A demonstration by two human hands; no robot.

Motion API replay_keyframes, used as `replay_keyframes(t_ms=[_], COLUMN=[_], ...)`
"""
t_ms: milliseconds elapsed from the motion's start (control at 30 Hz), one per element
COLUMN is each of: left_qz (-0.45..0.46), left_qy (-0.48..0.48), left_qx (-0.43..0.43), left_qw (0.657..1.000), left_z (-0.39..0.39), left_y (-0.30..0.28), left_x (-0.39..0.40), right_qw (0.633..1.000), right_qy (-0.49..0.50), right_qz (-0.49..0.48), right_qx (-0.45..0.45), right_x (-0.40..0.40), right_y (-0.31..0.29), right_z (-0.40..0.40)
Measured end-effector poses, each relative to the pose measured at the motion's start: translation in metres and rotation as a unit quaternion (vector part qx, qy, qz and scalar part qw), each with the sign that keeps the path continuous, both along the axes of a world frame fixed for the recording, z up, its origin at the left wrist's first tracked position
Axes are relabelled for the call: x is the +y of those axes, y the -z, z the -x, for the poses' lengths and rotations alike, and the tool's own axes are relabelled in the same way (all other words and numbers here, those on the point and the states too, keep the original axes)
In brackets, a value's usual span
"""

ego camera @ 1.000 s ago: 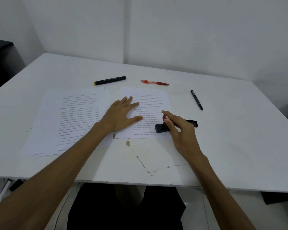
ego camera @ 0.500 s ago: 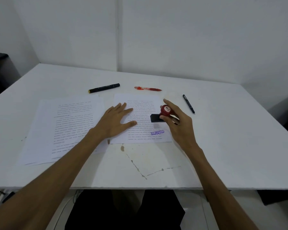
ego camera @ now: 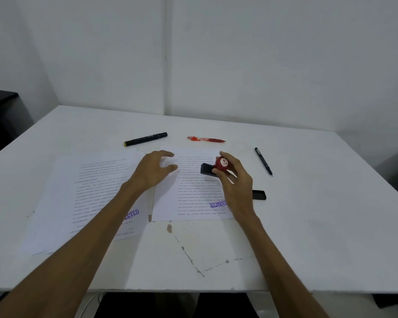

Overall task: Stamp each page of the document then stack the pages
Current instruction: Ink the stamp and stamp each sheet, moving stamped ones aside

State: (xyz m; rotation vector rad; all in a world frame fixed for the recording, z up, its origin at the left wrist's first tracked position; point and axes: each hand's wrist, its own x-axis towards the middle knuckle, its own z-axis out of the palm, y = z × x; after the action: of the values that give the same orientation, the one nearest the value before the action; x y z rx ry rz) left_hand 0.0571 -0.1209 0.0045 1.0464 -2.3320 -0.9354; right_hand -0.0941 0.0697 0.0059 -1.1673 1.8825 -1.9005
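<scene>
Stamping looks done on both sheets in view: the right page [ego camera: 193, 191] carries a purple "REJECTED" mark [ego camera: 218, 204] at its lower right, and the top sheet of the left pile [ego camera: 97, 187] shows one too, half hidden by the forearm. Whether unstamped pages remain is hard to tell; stacking this page is left. The right hand [ego camera: 236, 180] pinches the stamp [ego camera: 216, 167] by its red knob, raised above the right page. The left hand [ego camera: 153, 171] hovers spread over that page's left edge.
</scene>
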Motion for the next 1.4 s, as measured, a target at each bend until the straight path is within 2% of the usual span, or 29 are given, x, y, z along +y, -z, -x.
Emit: replay_keyframes(t_ms=[100,233,400,600,733,900,1167,1400], left_qz=[-0.017,-0.01,-0.06,-0.125,-0.137,-0.12,-0.022,-0.048], left_qy=[-0.08,-0.119,-0.146,-0.164,-0.184,-0.178,-0.191,-0.215], left_qx=[-0.03,-0.137,-0.156,-0.116,-0.073,-0.045,-0.025,0.075], left_qw=[0.996,0.983,0.975,0.972,0.97,0.976,0.981,0.973], left_z=[0.01,0.027,0.042,0.041,0.038,0.035,0.03,0.026], left_y=[-0.003,-0.008,-0.017,-0.018,-0.015,-0.01,-0.011,-0.021], left_x=[-0.013,-0.02,-0.015,-0.016,-0.014,-0.014,-0.007,-0.011], right_qw=[1.0,1.0,1.0,1.0,1.0,1.0,1.0,0.996], right_qy=[0.001,0.017,0.006,0.009,0.009,0.011,0.012,0.052], right_qz=[0.001,0.006,-0.008,-0.008,-0.002,0.003,0.014,0.064], right_qx=[-0.004,-0.002,0.003,0.009,0.008,0.001,-0.005,-0.018], right_x=[-0.001,-0.001,0.0,0.0,0.0,0.001,0.003,0.007], right_y=[0.001,0.003,0.004,0.005,0.004,0.005,0.004,-0.001], right_z=[0.001,0.002,0.002,0.002,0.002,0.002,0.002,-0.002])
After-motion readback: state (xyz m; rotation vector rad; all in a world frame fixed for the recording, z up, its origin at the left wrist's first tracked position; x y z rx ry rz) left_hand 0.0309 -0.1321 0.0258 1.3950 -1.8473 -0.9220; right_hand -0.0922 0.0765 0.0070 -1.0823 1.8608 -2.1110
